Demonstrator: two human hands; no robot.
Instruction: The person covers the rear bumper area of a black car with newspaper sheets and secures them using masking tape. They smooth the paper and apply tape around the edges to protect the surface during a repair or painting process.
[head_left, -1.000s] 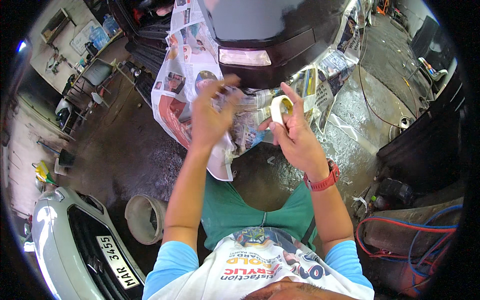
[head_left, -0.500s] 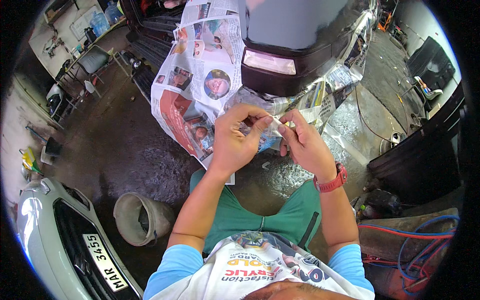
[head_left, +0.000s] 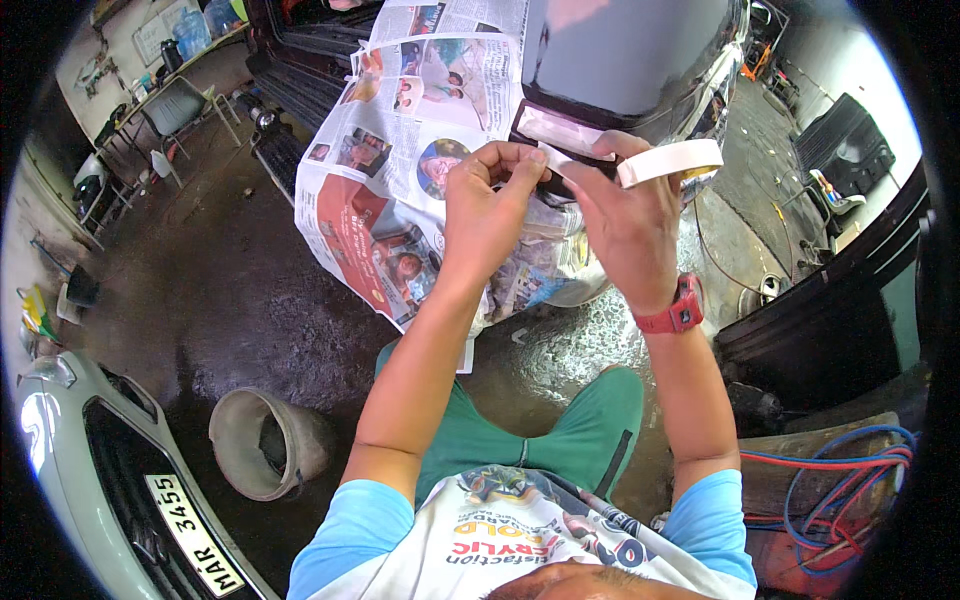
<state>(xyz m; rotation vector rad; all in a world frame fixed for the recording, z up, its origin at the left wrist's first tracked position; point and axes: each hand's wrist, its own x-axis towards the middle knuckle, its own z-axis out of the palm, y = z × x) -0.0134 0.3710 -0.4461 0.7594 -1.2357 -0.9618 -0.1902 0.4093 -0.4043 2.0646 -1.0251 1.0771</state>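
A roll of pale masking tape (head_left: 680, 160) sits in my right hand (head_left: 640, 225), looped at the fingers, with a red watch on that wrist. A short strip of white tape (head_left: 553, 162) spans the gap between my two hands. Thumb and forefinger of my left hand (head_left: 485, 205) are pinched at its end. Both hands are in front of a glossy dark vehicle corner (head_left: 625, 60), whose light (head_left: 560, 132) is covered in pale tape. Newspaper sheets (head_left: 400, 170) drape down the vehicle's left side, and crumpled paper hangs below the corner.
A whitish bucket (head_left: 255, 440) stands on the wet dark floor at my left, by a light-coloured car (head_left: 130, 480). Red and blue hoses (head_left: 850, 470) lie coiled at the lower right. A dark panel (head_left: 830, 290) leans at the right, and a chair (head_left: 180, 125) stands far left.
Both hands have moved up toward the taped light, the right one also rightward. The tape roll, not visible before, now shows in the right hand. The view has shifted slightly.
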